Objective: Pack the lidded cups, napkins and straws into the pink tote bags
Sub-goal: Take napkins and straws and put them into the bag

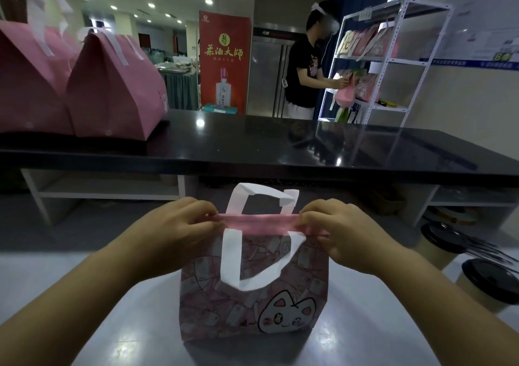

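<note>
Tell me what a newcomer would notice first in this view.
First, the cat-print pink tote bag at bottom centre, its top edge pinched by the left hand and the right hand. Next, two plain pink bags standing on the black counter at upper left. Two black-lidded cups sit at the lower right edge.

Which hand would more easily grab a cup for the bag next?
Probably the right hand. Both hands pinch the top edge of the bag, but the two lidded cups stand on the right side, close to that hand; the left hand would have to cross over the bag.
</note>
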`<state>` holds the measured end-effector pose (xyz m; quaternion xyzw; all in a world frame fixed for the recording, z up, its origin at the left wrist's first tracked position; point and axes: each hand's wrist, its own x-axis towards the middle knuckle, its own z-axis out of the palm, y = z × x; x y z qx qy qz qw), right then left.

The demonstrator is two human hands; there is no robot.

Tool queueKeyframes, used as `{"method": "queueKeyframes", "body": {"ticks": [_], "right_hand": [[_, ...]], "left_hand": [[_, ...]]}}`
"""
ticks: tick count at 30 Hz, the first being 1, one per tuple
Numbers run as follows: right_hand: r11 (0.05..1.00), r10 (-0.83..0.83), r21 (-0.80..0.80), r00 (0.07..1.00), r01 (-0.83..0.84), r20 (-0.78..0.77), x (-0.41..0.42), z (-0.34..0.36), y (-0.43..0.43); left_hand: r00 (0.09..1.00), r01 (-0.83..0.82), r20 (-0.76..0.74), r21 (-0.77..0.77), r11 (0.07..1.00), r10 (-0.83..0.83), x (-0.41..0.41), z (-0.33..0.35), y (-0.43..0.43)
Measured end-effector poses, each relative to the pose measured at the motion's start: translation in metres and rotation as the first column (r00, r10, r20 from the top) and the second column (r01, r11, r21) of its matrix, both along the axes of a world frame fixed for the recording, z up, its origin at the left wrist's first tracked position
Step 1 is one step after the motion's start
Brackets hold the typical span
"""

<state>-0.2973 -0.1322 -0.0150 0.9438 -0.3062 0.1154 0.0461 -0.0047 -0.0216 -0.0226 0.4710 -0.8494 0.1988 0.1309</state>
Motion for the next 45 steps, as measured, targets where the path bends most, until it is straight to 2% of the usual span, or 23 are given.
{"method": "queueKeyframes", "body": {"ticks": [4,10,14,17,20,24,28,30,33,42,45], "right_hand": [[0.992,-0.025,0.123,0.998,0.018,0.056,0.002,0.004,-0.001],[0.999,-0.031,0.018,0.993,0.029,0.113,0.022,0.016,-0.006],[0.998,-0.063,-0.023,0.993,0.066,0.096,0.040,0.012,-0.005],[0.991,-0.123,-0.034,0.987,0.127,0.103,0.052,0.004,-0.003],[0.985,-0.160,-0.036,0.977,0.166,0.140,0.059,-0.003,-0.002],[0.990,-0.133,0.072,0.976,0.123,0.170,0.058,-0.005,-0.002],[0.951,-0.108,0.309,0.955,0.019,0.276,0.043,0.000,-0.005],[0.953,-0.117,0.300,0.960,0.037,0.253,0.037,0.000,-0.005],[0.966,-0.193,0.206,0.964,0.154,0.183,0.029,0.001,-0.006],[0.893,-0.224,0.432,0.956,0.124,0.188,0.019,0.002,-0.008],[0.880,-0.258,0.452,0.945,0.144,0.201,0.017,-0.003,-0.011]], "left_hand": [[0.995,-0.041,-0.094,0.019,0.999,0.042,-0.003,0.001,0.000],[0.943,-0.133,-0.285,0.147,0.980,0.170,-0.010,0.006,-0.022],[0.921,-0.228,-0.267,0.219,0.949,0.283,-0.016,0.005,-0.034],[0.923,-0.271,-0.222,0.199,0.942,0.313,-0.023,0.002,-0.040],[0.915,-0.265,-0.270,0.158,0.951,0.299,-0.028,-0.005,-0.042],[0.883,-0.253,-0.361,0.169,0.953,0.299,-0.024,-0.012,-0.042],[0.857,-0.179,-0.442,0.225,0.958,0.264,-0.014,-0.011,-0.035],[0.855,-0.161,-0.451,0.238,0.958,0.255,-0.011,-0.011,-0.033],[0.844,-0.191,-0.454,0.245,0.951,0.286,-0.003,-0.011,-0.028],[0.838,-0.154,-0.446,0.358,0.921,0.313,0.016,-0.006,-0.015],[0.825,-0.178,-0.455,0.354,0.918,0.336,0.021,-0.008,-0.012]]}}
